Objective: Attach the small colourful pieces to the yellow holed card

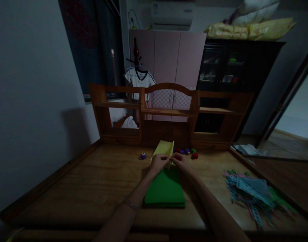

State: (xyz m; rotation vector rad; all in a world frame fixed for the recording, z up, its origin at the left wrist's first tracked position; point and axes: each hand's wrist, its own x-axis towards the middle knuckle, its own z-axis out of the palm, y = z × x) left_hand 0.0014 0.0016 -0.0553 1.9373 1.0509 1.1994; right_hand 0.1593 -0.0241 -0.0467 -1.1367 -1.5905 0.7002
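My left hand (160, 162) and my right hand (181, 162) meet over the middle of the desk, fingertips pinched close together. Between them is something small and pale, too dark and small to name, with thin ends hanging below. Right behind the hands stands a yellow folded piece (162, 148) with a raised right side; whether the fingers touch it I cannot tell. Beneath my wrists lies a stack of green sheets (165, 190), its far edge just under the hands.
A small purple piece (143, 156) sits left of the yellow piece. Several purple, red and green pieces (187, 151) lie behind my right hand. A pile of blue, pink and green cut-outs (254, 190) covers the desk's right. A wooden shelf (169, 111) borders the back.
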